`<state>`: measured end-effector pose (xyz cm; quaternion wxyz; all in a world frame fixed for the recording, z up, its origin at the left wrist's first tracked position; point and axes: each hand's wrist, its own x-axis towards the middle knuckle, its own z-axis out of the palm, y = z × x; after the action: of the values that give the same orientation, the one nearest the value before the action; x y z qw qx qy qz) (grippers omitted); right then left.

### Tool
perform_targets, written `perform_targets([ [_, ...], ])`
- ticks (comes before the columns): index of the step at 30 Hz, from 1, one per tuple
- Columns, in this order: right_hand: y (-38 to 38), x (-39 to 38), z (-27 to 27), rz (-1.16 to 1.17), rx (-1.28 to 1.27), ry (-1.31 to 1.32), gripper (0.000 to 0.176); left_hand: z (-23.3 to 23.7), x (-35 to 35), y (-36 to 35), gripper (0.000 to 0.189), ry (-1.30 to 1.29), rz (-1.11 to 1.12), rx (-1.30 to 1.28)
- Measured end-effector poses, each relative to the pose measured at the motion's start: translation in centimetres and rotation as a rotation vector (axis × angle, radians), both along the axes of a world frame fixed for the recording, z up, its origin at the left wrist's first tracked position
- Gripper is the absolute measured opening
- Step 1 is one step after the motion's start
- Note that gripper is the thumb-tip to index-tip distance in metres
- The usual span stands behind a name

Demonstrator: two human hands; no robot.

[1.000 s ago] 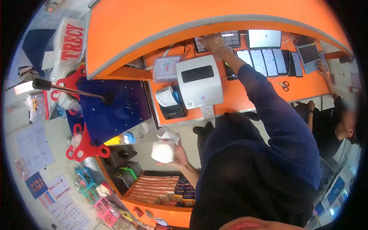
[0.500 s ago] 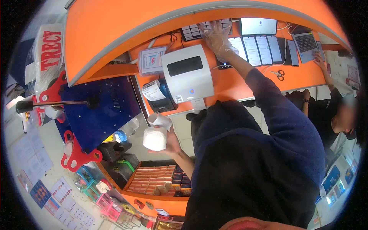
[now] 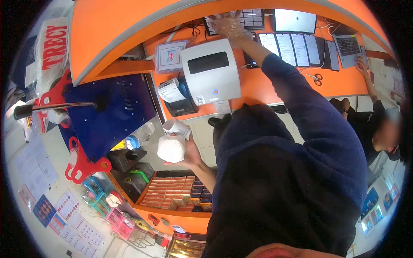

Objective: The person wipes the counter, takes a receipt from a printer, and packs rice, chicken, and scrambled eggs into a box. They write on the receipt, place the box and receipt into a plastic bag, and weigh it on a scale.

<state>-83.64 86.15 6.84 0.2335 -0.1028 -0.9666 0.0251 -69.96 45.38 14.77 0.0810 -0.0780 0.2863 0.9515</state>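
The open tray (image 3: 146, 191) below your counter holds rows of orange packets (image 3: 167, 198), with dark ones beside them. Your left hand (image 3: 191, 155) grips a white paper roll (image 3: 171, 148) just above that tray. Your gloved right hand (image 3: 228, 23) lies open, fingers spread on the keyboard (image 3: 253, 19), well apart from the roll. A white bag (image 3: 53, 47) reads "TRECY".

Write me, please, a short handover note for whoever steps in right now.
Left hand: shut around a white paper roll with its loose end curled up, held in front of the counter.
Right hand, in a clear glove: open, fingers spread on the black keypad behind the white printer.
Done: roll in hand.
Left: the roll is in no printer yet; the black printer carries its own roll.
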Motion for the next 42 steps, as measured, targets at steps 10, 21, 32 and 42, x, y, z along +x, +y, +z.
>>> perform_targets([
  [10, 0.0, 2.9, 0.3, -0.140, 0.172, -0.267, 0.045, -0.8, 0.3, -1.0, 0.095, 0.027, -0.021, 0.074],
  [21, 1.0, -2.3, -1.1, -0.065, 0.040, -0.412, 0.054, -0.1, 0.0, -0.1, 0.097, -0.022, 0.009, -0.105],
  [32, 1.3, -3.8, -3.7, -0.087, 0.060, -0.411, 0.060, -0.1, 0.1, -0.5, 0.096, -0.044, 0.034, -0.133],
  [42, 1.4, -1.2, -3.3, 0.025, 0.083, -0.239, 0.058, 0.0, 0.0, -0.1, 0.094, -0.031, 0.028, -0.127],
])
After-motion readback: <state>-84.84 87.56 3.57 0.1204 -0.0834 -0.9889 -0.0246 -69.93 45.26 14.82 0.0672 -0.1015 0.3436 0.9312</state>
